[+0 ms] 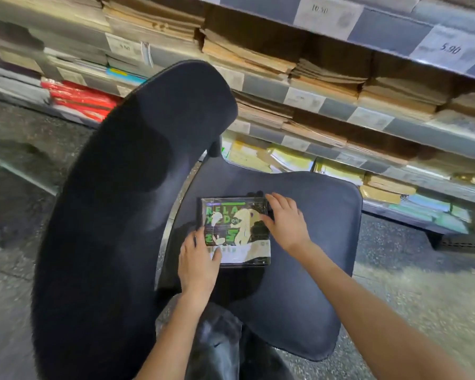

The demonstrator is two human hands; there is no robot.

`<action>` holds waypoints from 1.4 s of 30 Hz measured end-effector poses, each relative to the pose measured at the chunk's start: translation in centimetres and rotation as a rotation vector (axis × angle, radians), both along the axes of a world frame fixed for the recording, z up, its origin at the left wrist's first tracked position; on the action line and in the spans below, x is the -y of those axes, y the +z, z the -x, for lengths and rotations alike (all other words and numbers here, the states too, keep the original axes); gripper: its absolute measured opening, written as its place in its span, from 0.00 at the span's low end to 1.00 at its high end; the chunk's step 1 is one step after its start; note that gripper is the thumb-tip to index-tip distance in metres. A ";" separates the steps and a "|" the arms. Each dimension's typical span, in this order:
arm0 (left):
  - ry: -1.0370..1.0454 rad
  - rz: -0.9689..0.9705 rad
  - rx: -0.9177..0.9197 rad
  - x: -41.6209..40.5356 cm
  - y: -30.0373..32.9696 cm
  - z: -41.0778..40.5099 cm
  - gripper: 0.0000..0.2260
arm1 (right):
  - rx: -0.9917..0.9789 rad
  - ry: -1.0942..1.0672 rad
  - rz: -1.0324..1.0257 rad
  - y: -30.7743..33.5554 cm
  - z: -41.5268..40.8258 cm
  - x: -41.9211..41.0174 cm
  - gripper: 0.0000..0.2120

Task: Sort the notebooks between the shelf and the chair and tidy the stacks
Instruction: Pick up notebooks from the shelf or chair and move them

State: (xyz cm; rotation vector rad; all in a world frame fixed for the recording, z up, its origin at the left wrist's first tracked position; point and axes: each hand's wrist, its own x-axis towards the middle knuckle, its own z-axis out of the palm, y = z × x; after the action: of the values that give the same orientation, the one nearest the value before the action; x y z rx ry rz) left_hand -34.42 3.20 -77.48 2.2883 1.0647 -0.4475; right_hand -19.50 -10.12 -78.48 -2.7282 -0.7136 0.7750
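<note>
I see the notebook pack (235, 232) flat on the chair seat (313, 242), long axis toward twelve o'clock. My left hand (199, 260) presses its seven o'clock corner, my right hand (285, 223) its three o'clock edge, fingers straight, equally near.

Stack of notebooks (235, 231) lying flat on the dark seat of a black office chair (299, 283), near the seat's middle, wrapped in clear glossy film; top cover black with green lettering and a cream cartoon figure, a pale band along its near edge. Shelf (340, 105) just beyond the chair, tiers packed with flat piles of brown-covered notebooks, lower tier with yellow and green ones, red ones at far left
</note>
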 end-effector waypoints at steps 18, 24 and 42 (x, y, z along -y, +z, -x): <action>0.675 0.367 -0.067 1.3 -3.7 -0.6 0.27 | -0.258 -0.197 -0.177 -3.2 -0.9 -2.0 0.28; 0.707 0.430 0.048 1.5 -3.8 -0.2 0.22 | -0.280 -0.328 -0.316 -2.6 -0.4 -1.2 0.24; 0.470 0.446 0.450 3.1 7.8 -6.3 0.06 | 0.059 -0.437 -0.650 12.8 -3.4 2.7 0.24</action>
State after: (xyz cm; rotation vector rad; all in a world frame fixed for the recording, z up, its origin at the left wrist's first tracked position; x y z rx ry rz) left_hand -28.14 0.14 -69.71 1.5777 1.0882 0.0280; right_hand -16.11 -12.82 -65.72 -2.1874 -0.2808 0.2893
